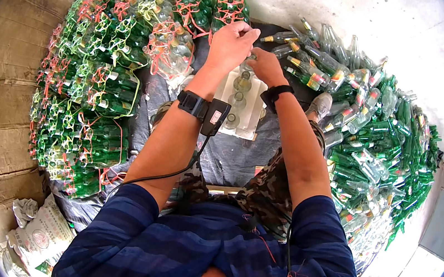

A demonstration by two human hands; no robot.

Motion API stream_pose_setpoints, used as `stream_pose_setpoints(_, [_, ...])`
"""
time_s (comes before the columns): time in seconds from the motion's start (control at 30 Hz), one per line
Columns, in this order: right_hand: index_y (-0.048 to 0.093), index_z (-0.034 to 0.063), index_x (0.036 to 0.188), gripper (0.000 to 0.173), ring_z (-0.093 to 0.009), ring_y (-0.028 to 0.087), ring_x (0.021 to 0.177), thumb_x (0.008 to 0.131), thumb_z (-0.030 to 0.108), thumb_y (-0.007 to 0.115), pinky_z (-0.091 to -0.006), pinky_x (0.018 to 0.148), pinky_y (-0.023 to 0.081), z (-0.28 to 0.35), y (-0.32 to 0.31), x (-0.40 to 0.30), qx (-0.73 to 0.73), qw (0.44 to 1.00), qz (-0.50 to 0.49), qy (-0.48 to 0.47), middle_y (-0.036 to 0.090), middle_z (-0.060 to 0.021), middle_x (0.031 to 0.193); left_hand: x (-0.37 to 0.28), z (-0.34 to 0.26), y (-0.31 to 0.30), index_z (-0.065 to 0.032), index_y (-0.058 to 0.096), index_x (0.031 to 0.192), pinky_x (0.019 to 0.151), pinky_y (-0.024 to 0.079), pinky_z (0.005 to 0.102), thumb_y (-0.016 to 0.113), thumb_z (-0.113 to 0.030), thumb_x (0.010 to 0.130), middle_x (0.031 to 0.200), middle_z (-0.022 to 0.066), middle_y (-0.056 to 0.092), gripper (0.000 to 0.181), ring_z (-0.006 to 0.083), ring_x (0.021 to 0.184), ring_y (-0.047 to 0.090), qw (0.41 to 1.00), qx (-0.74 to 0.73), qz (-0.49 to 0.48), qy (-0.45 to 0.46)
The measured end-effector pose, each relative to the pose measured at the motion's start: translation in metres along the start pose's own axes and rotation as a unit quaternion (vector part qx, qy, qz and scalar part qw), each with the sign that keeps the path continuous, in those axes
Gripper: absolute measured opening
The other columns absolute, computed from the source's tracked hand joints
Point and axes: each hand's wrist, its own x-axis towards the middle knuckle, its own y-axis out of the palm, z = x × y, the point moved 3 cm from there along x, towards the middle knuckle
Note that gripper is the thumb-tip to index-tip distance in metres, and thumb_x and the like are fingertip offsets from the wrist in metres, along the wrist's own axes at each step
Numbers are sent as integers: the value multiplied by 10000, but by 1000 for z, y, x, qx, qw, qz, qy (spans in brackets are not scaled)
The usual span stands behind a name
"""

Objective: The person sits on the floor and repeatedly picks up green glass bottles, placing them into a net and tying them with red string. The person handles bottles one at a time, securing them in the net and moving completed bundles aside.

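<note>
A short row of clear glass bottles (237,101) stands upright on a flat whitish board (254,100) between my legs. At the far end of that row, my right hand (266,66) has its fingers at the top of a clear bottle; its grip is partly hidden. My left hand (232,44) is just above and to the left of it, fingers bent and thumb near the index finger. Whether something thin is between those fingers cannot be told. Beyond my left hand stands a bundle of green bottles (231,7) tied with red strips.
Stacked bundles of green bottles (115,86) tied with red and yellow strips fill the left side, beside cardboard (8,68). On the right lies a heap of loose green and clear bottles (377,142). A printed sack (41,236) lies at the lower left.
</note>
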Motion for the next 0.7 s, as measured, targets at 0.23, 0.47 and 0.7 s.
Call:
stream_pose_setpoints(0.23, [679,45,1083,330,-440,663,960,816,228,743,-505,841,526,4,4,-1,15,1000,-8,-3,705,-246,969,0,2,-2,-9,671,871,544,464,248,678,-226,959,661,6,629,234,69,560,585,1000,1,-3,0])
stream_pose_setpoints(0.47, [655,27,1152,395,-433,670,1002,831,243,735,-497,876,526,5,2,-2,17,999,23,31,707,-264,1017,1,1,-1,-6,677,876,538,468,248,683,-232,958,670,10,632,240,74,565,591,1000,10,2,-9])
stream_pose_setpoints(0.7, [623,21,1212,454,-434,669,1013,830,237,736,-500,891,525,5,3,-3,-3,999,32,32,704,-273,1032,3,6,0,-9,678,871,546,471,254,679,-237,959,671,13,635,244,76,569,593,1000,29,2,-2])
